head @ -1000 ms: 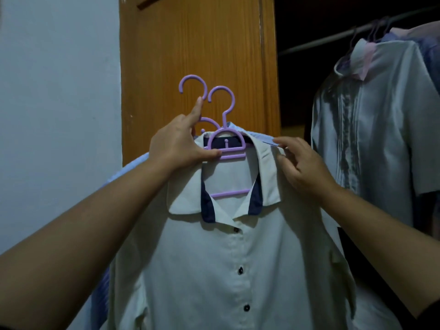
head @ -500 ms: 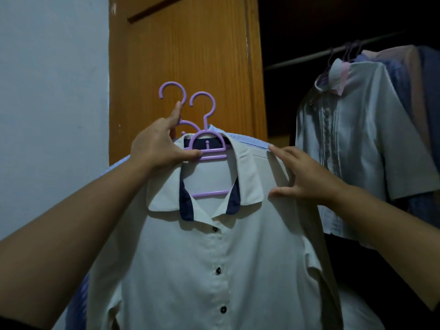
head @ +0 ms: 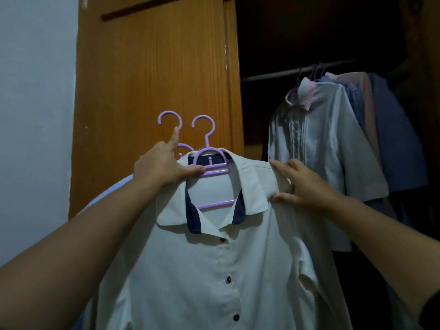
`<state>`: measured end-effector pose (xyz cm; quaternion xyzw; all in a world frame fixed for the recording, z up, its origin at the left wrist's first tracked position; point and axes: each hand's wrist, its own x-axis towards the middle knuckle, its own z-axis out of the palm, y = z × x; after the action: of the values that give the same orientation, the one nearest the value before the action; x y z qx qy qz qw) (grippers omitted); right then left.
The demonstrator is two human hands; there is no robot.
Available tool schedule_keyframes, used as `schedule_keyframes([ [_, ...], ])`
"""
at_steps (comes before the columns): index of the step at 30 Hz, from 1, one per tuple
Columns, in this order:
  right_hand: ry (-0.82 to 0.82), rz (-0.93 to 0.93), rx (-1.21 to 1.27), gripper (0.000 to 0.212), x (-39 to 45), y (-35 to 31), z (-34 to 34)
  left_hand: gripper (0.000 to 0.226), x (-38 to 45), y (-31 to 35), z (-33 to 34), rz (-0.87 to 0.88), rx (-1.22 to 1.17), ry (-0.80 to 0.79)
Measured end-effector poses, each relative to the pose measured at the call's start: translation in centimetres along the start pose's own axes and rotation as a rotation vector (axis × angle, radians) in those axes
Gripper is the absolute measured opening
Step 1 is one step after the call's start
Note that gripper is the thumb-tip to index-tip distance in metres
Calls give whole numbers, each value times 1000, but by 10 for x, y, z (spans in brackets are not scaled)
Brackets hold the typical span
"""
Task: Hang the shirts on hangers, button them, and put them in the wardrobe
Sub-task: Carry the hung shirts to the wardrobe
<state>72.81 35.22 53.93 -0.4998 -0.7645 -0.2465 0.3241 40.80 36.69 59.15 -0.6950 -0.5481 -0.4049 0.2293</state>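
Left hand (head: 162,166) grips purple hanger (head: 209,163) — right hand (head: 307,184) pinches white shirt (head: 202,270).

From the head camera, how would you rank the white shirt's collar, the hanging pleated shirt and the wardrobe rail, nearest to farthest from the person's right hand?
1. The white shirt's collar: just left of the right hand, whose fingers pinch the shoulder beside it.
2. The hanging pleated shirt: behind the hand, up and to its right.
3. The wardrobe rail: highest, in the dark wardrobe.

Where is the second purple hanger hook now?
In the head view, the second hook stands left of the front hanger's hook, above the left hand.
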Motion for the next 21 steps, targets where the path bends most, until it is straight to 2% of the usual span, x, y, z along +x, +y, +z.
schedule_keyframes([
  [11,38,219,-172,91,-28,44,-47,138,16,38,26,-45,-88,-15],
  [21,-48,402,-300,95,-29,94,-65,135,45,71,64,-38,-139,-80],
])
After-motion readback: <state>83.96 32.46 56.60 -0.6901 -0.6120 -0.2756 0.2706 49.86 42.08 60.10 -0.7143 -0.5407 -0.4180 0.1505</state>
